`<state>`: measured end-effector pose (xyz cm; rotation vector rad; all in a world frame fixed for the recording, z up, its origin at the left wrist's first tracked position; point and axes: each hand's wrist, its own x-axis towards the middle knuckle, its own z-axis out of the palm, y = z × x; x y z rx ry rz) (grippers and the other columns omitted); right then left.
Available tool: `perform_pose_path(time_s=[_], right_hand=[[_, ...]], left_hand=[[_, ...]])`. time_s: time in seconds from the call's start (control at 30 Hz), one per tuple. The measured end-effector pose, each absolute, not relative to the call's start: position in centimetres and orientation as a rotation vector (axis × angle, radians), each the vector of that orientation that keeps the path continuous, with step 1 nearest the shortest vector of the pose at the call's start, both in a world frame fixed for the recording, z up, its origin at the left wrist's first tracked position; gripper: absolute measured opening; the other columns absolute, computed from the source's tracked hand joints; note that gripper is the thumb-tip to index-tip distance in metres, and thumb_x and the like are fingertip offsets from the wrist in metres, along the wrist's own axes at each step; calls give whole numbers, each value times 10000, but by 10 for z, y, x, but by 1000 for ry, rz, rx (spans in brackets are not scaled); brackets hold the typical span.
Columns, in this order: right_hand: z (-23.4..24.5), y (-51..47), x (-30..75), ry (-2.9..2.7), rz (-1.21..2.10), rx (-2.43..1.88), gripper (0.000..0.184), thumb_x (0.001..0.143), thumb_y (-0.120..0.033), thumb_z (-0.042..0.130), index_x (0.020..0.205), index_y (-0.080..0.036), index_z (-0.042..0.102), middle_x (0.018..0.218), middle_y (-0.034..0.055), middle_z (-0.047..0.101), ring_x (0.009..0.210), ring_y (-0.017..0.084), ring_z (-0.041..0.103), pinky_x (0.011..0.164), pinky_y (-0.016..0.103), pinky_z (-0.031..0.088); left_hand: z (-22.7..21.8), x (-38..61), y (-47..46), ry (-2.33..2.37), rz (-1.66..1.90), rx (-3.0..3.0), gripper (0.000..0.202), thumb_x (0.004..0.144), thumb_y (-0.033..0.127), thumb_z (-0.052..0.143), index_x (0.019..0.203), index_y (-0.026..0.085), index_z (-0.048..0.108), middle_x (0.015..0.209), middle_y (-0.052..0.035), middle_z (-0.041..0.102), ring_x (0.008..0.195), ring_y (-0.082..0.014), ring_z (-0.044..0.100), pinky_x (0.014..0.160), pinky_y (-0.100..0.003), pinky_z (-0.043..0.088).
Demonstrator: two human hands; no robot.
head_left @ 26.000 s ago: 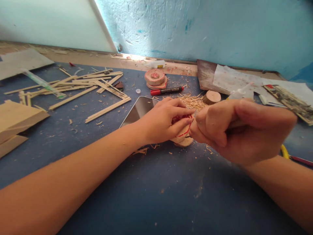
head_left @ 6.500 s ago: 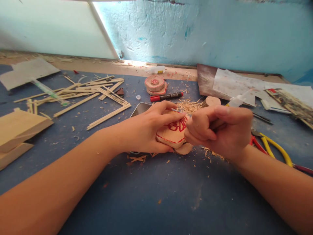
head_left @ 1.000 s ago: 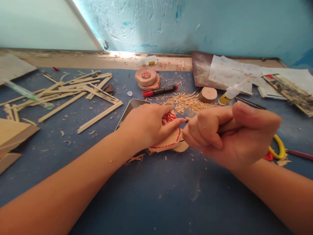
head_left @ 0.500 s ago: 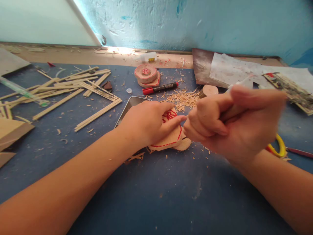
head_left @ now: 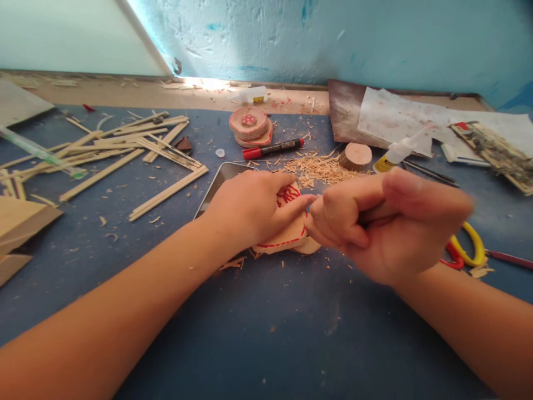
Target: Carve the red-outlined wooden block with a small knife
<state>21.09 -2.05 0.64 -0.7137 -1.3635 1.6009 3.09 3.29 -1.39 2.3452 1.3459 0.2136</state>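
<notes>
My left hand presses down on a pale wooden disc marked with red lines, which rests on the blue table. Its fingers curl over the disc's top and far edge. My right hand is clenched in a fist around a thin tool whose handle is mostly hidden; the tip meets the disc's right edge. A second wood slice peeks out beneath the disc. Behind my left hand lies a phone, face up.
Wood shavings, a red marker, stacked carved discs, a small wood round and a glue bottle lie beyond. Wooden sticks spread at left, wood blocks far left. Yellow and red pliers rest right, papers behind.
My right fist has dropped slightly and shifted left toward the disc's edge. My left hand keeps its hold on the disc. The view has barely moved.
</notes>
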Motion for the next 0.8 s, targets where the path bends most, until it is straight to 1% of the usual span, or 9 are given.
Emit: perform_pose_path(time_s=[0.1,0.2,0.3,0.4,0.47,0.6,0.63,0.73,0.8], right_hand=[[2,-16,207,-1329,1629,-636,519,951,-491,460,503,-234,411,451,-26,274,415,114,259,444,318,222],[-2,-10,207,-1318,1649,-595,538,936,-543,503,501,-241,412,442,-41,249,393,108,243,420,303,219],[-3,-9,208,-1299,1642,-576,520,943,-524,504,512,-246,416,453,-48,252,391,108,241,414,300,213],[-3,-12,208,-1324,1624,-575,527,969,-506,482,516,-246,413,451,-43,273,411,111,248,422,306,205],[-3,-14,208,-1344,1586,-573,548,988,-527,478,523,-247,398,455,-48,265,419,109,251,429,310,209],[-3,-16,205,-1405,1529,-605,544,1068,-380,407,542,-243,384,476,-46,271,441,107,259,458,316,218],[-3,-16,204,-1384,1536,-605,554,1077,-373,400,539,-242,387,471,-46,269,437,106,252,454,316,215],[-7,-13,200,-1250,1570,-587,587,1054,-489,414,519,-251,374,442,-55,222,397,100,198,408,312,164],[-10,-12,197,-1205,1590,-595,588,1017,-531,444,503,-255,373,427,-58,212,382,96,179,389,305,136]], left_hand=[[-10,32,32,1361,186,2359,520,974,672,483,956,238,771,889,-90,794,762,-266,658,640,-356,391],[-9,33,31,1378,193,2366,456,954,633,524,910,240,751,774,-58,762,694,-239,626,610,-339,354],[-11,33,31,1383,207,2358,377,925,580,574,864,241,727,727,-40,738,679,-229,611,605,-332,348],[-13,33,31,1386,223,2363,391,924,591,560,835,236,697,721,-45,721,673,-227,592,601,-334,324],[-13,32,31,1399,212,2365,400,926,603,548,855,241,701,728,-41,715,670,-224,579,602,-333,311],[-11,32,30,1384,165,2385,380,956,568,540,1021,259,751,729,-2,701,704,-214,574,619,-316,320],[-10,32,29,1378,155,2387,372,959,553,550,1036,254,757,730,4,702,716,-212,578,622,-313,327],[-9,32,28,1376,166,2341,325,932,511,600,998,243,772,729,8,716,742,-214,601,624,-309,352],[-10,31,28,1332,245,2287,311,925,489,608,1012,248,785,724,14,721,769,-218,617,633,-303,372]])
